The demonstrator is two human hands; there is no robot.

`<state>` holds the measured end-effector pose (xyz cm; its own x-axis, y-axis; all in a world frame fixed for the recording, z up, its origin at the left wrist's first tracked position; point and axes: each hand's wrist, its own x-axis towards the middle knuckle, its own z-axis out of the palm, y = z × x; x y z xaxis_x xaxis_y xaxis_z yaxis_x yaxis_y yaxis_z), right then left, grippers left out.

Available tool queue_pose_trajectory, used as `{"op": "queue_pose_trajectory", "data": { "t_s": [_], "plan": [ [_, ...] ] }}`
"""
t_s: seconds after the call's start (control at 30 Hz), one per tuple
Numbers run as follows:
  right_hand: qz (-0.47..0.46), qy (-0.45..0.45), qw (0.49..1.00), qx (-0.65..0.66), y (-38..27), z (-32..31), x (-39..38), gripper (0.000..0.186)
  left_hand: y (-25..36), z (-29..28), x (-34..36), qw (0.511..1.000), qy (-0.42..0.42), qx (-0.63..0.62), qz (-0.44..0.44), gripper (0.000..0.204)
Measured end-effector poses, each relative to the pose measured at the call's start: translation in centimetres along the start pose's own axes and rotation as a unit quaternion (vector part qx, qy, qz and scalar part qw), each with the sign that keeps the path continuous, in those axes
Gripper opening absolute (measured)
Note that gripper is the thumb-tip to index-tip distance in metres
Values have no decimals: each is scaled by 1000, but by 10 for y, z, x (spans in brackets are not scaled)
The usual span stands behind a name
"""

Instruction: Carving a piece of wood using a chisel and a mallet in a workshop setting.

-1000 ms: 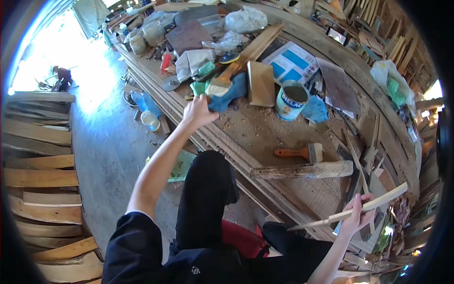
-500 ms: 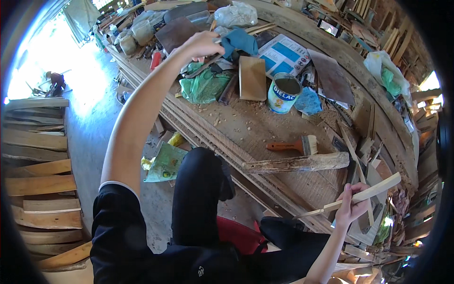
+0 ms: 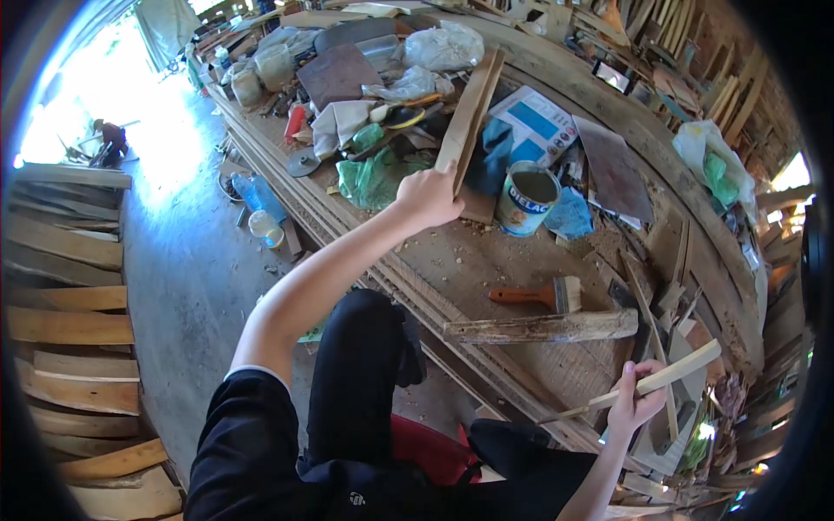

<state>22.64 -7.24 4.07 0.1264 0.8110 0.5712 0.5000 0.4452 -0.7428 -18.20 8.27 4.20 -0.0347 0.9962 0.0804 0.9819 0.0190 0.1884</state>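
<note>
My left hand [image 3: 429, 198] is closed round the near end of a long wooden strip [image 3: 473, 108], which points away from me over the cluttered bench. Beneath the strip lie a dark blue cloth [image 3: 495, 152] and a partly hidden wooden block [image 3: 479, 207]. At the lower right my right hand [image 3: 636, 401] grips a thin-bladed tool with a pale wooden handle [image 3: 691, 365], its narrow tip pointing left. Between the hands, a paintbrush [image 3: 539, 296] with an orange handle rests behind a rough wooden bar [image 3: 543, 326]. An open tin [image 3: 526, 201] stands to the right of my left hand.
A crumpled green bag [image 3: 378, 178], a red roll [image 3: 296, 123] and plastic bags [image 3: 445, 46] crowd the bench's far left. Blue bottles [image 3: 257, 198] lie on the floor. Curved planks [image 3: 74, 326] are stacked at left. Scrap wood fills the right side.
My left hand has come nearer and to the right, away from the pile, and now holds the wooden strip. My right hand keeps the tool and has shifted slightly down and left.
</note>
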Motion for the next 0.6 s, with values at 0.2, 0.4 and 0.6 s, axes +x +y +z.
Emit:
{"op": "queue_pose_trajectory", "data": {
  "t_s": [0.2,0.4,0.6],
  "plan": [
    [52,8,998,18,-1,0,2,9,-68,12,-81,995,81,64,-13,63],
    [86,-78,986,-121,-8,19,17,13,-118,2,-129,978,181,-107,-10,52],
    [154,-58,975,-149,16,9,21,20,-225,-13,6,887,276,-321,-183,28]
  ]
}}
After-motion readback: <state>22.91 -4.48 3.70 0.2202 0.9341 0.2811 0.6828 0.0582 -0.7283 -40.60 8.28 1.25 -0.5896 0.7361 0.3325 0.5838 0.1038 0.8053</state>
